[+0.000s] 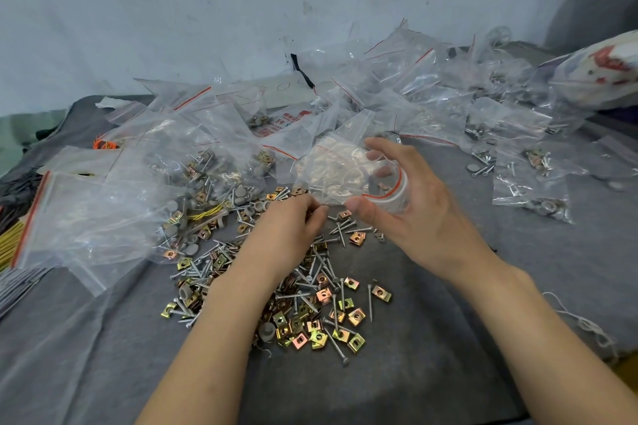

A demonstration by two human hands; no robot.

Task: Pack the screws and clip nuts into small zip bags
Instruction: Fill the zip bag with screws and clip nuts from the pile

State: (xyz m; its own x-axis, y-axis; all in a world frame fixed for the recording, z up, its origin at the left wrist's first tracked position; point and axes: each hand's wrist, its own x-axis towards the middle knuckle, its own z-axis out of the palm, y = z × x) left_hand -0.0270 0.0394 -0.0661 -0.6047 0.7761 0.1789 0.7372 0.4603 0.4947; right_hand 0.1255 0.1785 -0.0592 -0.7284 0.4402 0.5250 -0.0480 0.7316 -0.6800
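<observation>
Two hands: right hand [407,207] grasps open zip bag [340,169]; left hand [290,226] curled over screws [340,235] and clip nuts [357,316] heaped on table [431,338], grip contents indiscernible.

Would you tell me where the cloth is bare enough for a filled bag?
The cloth is bare at the near edge below the screw pile, at near left under the big bags, and right of the right hand holding a zip bag, before the filled bags. Back and left are crowded.

Left hand [290,224] contents unclear, perhaps none
</observation>
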